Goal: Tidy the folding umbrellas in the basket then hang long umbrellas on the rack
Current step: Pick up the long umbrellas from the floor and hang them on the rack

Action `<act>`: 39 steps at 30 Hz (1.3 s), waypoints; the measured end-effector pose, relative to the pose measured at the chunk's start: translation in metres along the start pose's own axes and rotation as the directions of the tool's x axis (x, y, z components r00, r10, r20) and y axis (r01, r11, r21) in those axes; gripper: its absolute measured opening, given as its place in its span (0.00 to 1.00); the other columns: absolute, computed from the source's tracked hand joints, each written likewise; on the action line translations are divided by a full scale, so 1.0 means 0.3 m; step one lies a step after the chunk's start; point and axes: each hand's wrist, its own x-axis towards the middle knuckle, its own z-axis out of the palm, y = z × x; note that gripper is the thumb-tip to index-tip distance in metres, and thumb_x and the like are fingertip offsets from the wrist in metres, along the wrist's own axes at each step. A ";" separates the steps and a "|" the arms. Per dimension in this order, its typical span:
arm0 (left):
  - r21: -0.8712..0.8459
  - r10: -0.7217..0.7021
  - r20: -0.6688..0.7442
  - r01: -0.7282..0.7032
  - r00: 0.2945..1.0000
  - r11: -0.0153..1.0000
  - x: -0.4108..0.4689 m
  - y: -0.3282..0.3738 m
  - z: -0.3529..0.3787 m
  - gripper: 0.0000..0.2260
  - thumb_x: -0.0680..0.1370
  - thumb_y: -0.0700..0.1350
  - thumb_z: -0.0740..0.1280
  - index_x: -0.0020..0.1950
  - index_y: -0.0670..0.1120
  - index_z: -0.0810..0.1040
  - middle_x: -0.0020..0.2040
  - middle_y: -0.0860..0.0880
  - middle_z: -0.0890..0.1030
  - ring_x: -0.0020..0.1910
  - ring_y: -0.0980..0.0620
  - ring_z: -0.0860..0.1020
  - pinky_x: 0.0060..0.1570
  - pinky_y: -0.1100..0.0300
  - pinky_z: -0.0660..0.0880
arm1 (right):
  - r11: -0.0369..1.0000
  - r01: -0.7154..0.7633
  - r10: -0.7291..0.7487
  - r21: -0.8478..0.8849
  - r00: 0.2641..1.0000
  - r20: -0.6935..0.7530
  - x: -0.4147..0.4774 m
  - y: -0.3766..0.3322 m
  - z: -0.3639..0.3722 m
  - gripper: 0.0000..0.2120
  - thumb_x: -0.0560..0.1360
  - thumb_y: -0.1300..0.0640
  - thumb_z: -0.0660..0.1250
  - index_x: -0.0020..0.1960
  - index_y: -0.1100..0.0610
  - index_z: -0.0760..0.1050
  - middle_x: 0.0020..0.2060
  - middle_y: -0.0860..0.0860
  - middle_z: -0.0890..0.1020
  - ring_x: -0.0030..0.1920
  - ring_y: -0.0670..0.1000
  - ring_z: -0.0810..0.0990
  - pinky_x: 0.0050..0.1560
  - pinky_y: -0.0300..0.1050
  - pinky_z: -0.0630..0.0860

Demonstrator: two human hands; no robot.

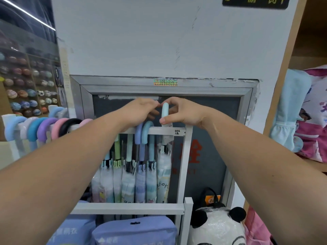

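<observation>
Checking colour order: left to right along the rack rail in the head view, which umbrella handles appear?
light blue handle, white handle, teal handle, purple handle, pink handle, black handle, periwinkle handle, aqua handle, mint handle in the right hand

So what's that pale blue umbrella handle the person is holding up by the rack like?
The pale blue handle looks like smooth matte plastic with a rounded top. It stands upright just above the white rack's top rail, right of two curved handles hooked there. The right hand pinches it between thumb and fingers; the left hand reaches its top, though whether it holds it is unclear. Its wrapped umbrella hangs below.
</observation>
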 end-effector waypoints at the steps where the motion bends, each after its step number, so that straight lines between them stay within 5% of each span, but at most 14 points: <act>1: 0.060 0.021 0.009 -0.021 1.000 0.998 -0.011 0.001 0.004 0.16 0.84 0.55 0.58 0.64 0.51 0.81 0.57 0.50 0.85 0.57 0.52 0.83 0.66 0.48 0.75 | 0.999 0.001 0.000 -0.032 1.000 0.015 0.003 0.002 0.008 0.33 0.59 0.43 0.82 0.59 0.49 0.74 0.51 0.55 0.85 0.55 0.55 0.84 0.64 0.57 0.77; 7: 0.475 0.082 0.015 -0.080 0.996 0.876 -0.067 -0.020 0.005 0.16 0.85 0.53 0.57 0.69 0.53 0.76 0.64 0.52 0.79 0.62 0.51 0.76 0.64 0.50 0.72 | 0.968 -0.013 0.051 -0.249 0.988 0.146 0.002 -0.030 0.016 0.31 0.66 0.43 0.80 0.63 0.50 0.70 0.43 0.46 0.80 0.42 0.47 0.77 0.44 0.43 0.71; 12: 0.683 0.088 -0.014 -0.055 0.996 0.728 -0.094 -0.030 0.014 0.17 0.85 0.49 0.54 0.71 0.50 0.74 0.67 0.49 0.78 0.63 0.46 0.75 0.62 0.48 0.73 | 0.890 -0.011 0.101 -0.457 0.980 0.174 0.007 -0.041 0.038 0.34 0.66 0.41 0.79 0.65 0.50 0.69 0.49 0.47 0.78 0.49 0.49 0.78 0.51 0.47 0.75; 16: 0.710 0.097 -0.039 -0.041 0.994 0.703 -0.119 -0.034 0.003 0.18 0.83 0.46 0.54 0.69 0.51 0.76 0.66 0.49 0.79 0.64 0.46 0.75 0.62 0.48 0.72 | 0.794 0.005 0.146 -0.608 0.969 0.199 0.011 -0.039 0.049 0.38 0.64 0.38 0.78 0.69 0.50 0.68 0.58 0.47 0.77 0.58 0.51 0.77 0.63 0.53 0.74; 21: 0.716 0.094 -0.011 -0.058 0.995 0.696 -0.147 -0.041 -0.018 0.17 0.81 0.44 0.57 0.66 0.54 0.77 0.61 0.52 0.81 0.60 0.46 0.76 0.62 0.45 0.71 | 0.801 0.018 0.110 -0.599 0.978 0.177 -0.008 -0.033 0.049 0.45 0.65 0.38 0.78 0.75 0.53 0.64 0.68 0.49 0.74 0.66 0.52 0.74 0.69 0.53 0.71; 26: 0.678 0.075 0.019 -0.068 0.997 0.732 -0.156 -0.059 -0.028 0.14 0.81 0.53 0.62 0.66 0.58 0.74 0.57 0.57 0.80 0.58 0.49 0.76 0.62 0.43 0.71 | 0.732 -0.001 0.103 -0.682 0.989 0.109 -0.046 -0.031 0.061 0.46 0.66 0.30 0.72 0.76 0.51 0.63 0.71 0.48 0.73 0.68 0.53 0.72 0.69 0.57 0.68; 32: 0.691 0.044 -0.001 -0.031 0.999 0.722 -0.181 -0.038 0.000 0.13 0.81 0.49 0.60 0.65 0.60 0.73 0.47 0.55 0.84 0.53 0.51 0.79 0.56 0.48 0.73 | 0.653 -0.030 0.087 -0.757 0.996 0.035 -0.093 -0.038 0.084 0.46 0.69 0.29 0.68 0.79 0.48 0.58 0.74 0.48 0.69 0.73 0.56 0.68 0.70 0.63 0.62; 36: 0.731 0.017 -0.048 0.023 0.999 0.682 -0.236 -0.018 0.020 0.24 0.79 0.45 0.62 0.76 0.52 0.66 0.73 0.49 0.72 0.70 0.44 0.71 0.70 0.41 0.66 | 0.687 -0.060 0.058 -0.724 0.998 -0.028 -0.143 -0.025 0.111 0.50 0.68 0.27 0.66 0.80 0.49 0.54 0.76 0.49 0.67 0.76 0.58 0.63 0.73 0.68 0.57; 39: 0.754 0.022 -0.100 0.061 0.995 0.654 -0.307 -0.001 0.033 0.28 0.78 0.47 0.64 0.77 0.50 0.64 0.76 0.48 0.68 0.74 0.43 0.66 0.72 0.37 0.62 | 0.724 -0.058 -0.002 -0.687 0.996 -0.085 -0.200 -0.022 0.121 0.49 0.70 0.28 0.66 0.81 0.49 0.52 0.78 0.49 0.62 0.78 0.57 0.59 0.74 0.71 0.53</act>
